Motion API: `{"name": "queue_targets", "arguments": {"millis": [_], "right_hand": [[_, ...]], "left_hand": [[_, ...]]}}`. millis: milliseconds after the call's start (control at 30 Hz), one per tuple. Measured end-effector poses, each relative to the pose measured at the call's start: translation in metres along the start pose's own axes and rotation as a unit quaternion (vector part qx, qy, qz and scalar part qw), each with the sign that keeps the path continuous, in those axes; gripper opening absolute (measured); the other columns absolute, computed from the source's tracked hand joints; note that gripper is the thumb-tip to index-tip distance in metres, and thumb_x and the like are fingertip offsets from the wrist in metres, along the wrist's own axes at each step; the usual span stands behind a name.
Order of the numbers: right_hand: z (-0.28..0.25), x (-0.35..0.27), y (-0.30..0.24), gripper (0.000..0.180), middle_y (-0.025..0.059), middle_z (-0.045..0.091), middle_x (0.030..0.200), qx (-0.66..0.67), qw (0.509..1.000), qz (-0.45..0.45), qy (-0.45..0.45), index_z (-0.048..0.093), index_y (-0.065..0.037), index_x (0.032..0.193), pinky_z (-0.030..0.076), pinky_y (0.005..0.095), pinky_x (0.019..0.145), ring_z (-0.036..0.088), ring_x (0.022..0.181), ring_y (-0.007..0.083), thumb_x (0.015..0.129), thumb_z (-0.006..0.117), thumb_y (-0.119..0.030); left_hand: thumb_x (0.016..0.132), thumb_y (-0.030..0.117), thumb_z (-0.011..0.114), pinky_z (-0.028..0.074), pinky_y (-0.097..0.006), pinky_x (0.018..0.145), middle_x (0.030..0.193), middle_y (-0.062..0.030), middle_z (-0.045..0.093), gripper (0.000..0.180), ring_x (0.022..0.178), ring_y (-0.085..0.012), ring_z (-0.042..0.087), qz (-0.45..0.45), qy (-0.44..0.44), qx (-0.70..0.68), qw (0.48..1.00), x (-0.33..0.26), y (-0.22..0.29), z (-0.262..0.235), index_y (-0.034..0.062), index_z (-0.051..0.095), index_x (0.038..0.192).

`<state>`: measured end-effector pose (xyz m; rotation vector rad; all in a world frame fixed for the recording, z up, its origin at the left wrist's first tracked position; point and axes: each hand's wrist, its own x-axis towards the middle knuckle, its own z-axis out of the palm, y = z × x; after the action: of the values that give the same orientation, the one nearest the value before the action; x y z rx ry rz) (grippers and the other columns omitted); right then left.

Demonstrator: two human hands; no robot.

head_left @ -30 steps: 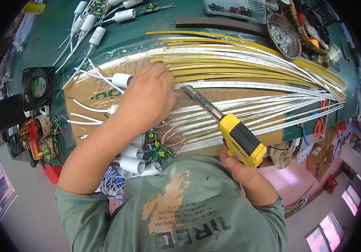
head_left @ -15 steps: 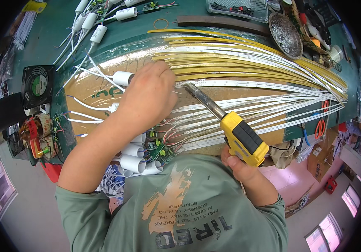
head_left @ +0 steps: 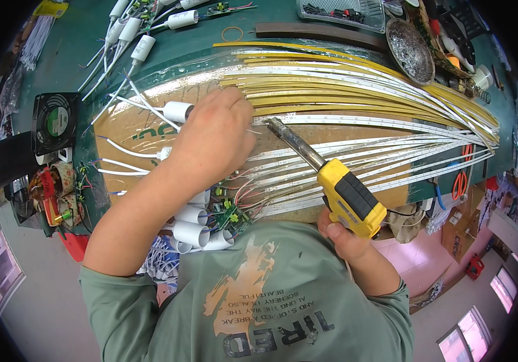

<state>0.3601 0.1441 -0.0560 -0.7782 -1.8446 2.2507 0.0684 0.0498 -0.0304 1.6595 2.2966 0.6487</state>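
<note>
My left hand (head_left: 218, 130) is closed over the end of the strip bundle, fingertips pinched. What it pinches is hidden, though a thin pale wire shows beside it. A white plastic tube (head_left: 177, 111) with white leads lies against this hand. My right hand (head_left: 344, 238) grips a yellow and black soldering gun (head_left: 352, 196). The gun's metal tip rests at the left end of a white LED strip (head_left: 355, 122), close to my left fingers. Yellow-edged strips (head_left: 331, 90) fan out behind it. Nearer me are white strips (head_left: 331, 158) with red wires and green circuit boards (head_left: 228, 214).
Beneath the strips lies a brown cardboard sheet (head_left: 123, 130) on the green table. A small black fan (head_left: 55, 122) stands at left. More white tubes (head_left: 143, 47) with boards lie at the back left. Farther back are a metal dish (head_left: 410, 51) and a clear tray (head_left: 340, 13).
Almost nothing differs. Both hands and the soldering gun keep their places, with only a very slight shift of the whole view.
</note>
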Motion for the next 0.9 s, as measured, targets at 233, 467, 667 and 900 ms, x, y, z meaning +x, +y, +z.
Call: {"name": "queue_targets", "arguments": {"millis": [233,467,667,900], "right_hand": [[0.0003,0.0004,0.0009,0.054,0.0042,0.05,0.073,0.004,1.0,-0.009,-0.001,0.044,-0.002,0.128,0.041,0.0281,0.053,0.047,0.06,0.0137,0.084,0.068,-0.022],[0.0002,0.0006,0.0004,0.054,0.0041,0.05,0.072,-0.005,1.0,-0.016,-0.002,0.043,-0.001,0.13,0.041,0.0275,0.052,0.048,0.06,0.0134,0.085,0.067,-0.022],[-0.0015,0.0006,0.002,0.053,0.0034,0.05,0.072,-0.036,0.999,-0.028,-0.008,0.044,-0.001,0.129,0.041,0.0264,0.052,0.048,0.06,0.0126,0.085,0.067,-0.021],[-0.0005,-0.0005,0.0001,0.053,0.0038,0.051,0.074,-0.017,1.0,-0.012,-0.002,0.044,-0.001,0.128,0.041,0.0261,0.052,0.048,0.061,0.0128,0.085,0.067,-0.021]], "left_hand": [[0.071,0.004,0.06,0.047,-0.043,0.08,0.088,-0.0146,0.056,0.009,0.089,-0.0348,0.056,0.001,0.001,0.001,1.0,0.0,0.0002,-0.0002,0.0003,0.056,0.078],[0.071,0.003,0.06,0.047,-0.042,0.08,0.088,-0.0142,0.057,0.008,0.089,-0.0345,0.057,-0.002,0.0,-0.001,1.0,0.0008,-0.0001,0.0,0.0004,0.056,0.077],[0.071,0.004,0.06,0.047,-0.042,0.08,0.088,-0.0141,0.057,0.008,0.089,-0.0345,0.057,-0.005,0.0,-0.002,1.0,-0.0002,0.0007,-0.001,0.0004,0.056,0.077],[0.072,0.005,0.062,0.047,-0.041,0.081,0.089,-0.0131,0.058,0.013,0.09,-0.0331,0.058,-0.02,-0.033,-0.032,0.999,0.0013,-0.0001,-0.0086,0.0014,0.057,0.084]]}}
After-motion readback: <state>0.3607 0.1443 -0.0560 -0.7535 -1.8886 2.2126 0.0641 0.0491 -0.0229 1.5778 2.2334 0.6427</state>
